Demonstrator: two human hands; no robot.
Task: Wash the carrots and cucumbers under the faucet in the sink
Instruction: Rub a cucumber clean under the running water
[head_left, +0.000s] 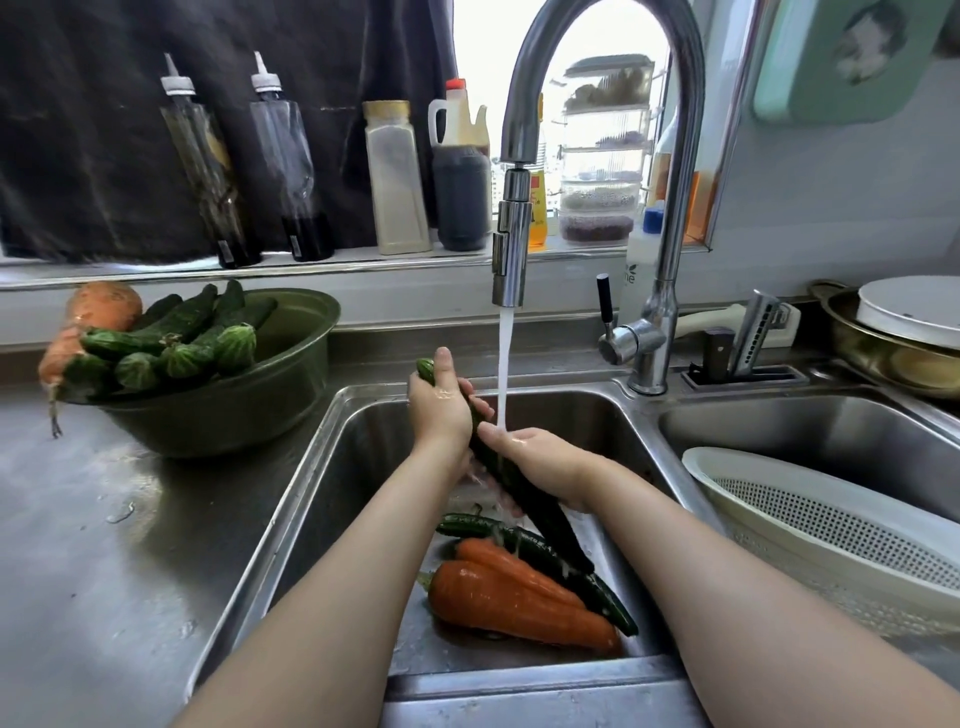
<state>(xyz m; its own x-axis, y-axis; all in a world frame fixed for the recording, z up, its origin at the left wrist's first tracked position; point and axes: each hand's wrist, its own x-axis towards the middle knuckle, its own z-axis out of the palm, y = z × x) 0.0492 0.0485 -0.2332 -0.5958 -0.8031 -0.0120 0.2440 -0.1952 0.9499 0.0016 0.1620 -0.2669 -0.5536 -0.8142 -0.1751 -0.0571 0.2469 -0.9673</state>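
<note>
Steel runs across the frame: a wet desk (130, 519) and a double sink (322, 467) under a tall arched faucet (675, 156), whose stream (504, 364) falls into the left basin. On the desk to the left, a green bowl (234, 410) holds a heap of cucumbers (182, 343), with carrots (104, 306) lying at its far left rim; judging by where they sit, these are not yet washed. A white colander (779, 483) sits across the near edge of the right basin.

On the floor of the left basin lie two wet carrots (519, 603) with slim cucumbers (478, 526) beside them. Above them a person holds one long dark cucumber (550, 525) aslant, with the stream landing just beside it at the right thumb. The left grip (441, 410) is clamped round its upper end, the green tip showing above the fingers. The right grip (540, 462) is wrapped round its middle, and the lower end points down toward the carrots.

The step in hand appears to be the rinsing and rubbing of this one cucumber, part-way through the job. The next move likely calls for sliding both grips along the wet skin, turning it under the water, then setting it down and reaching to the bowl for another. A slick skin could slip, so a firm hold matters.
</note>
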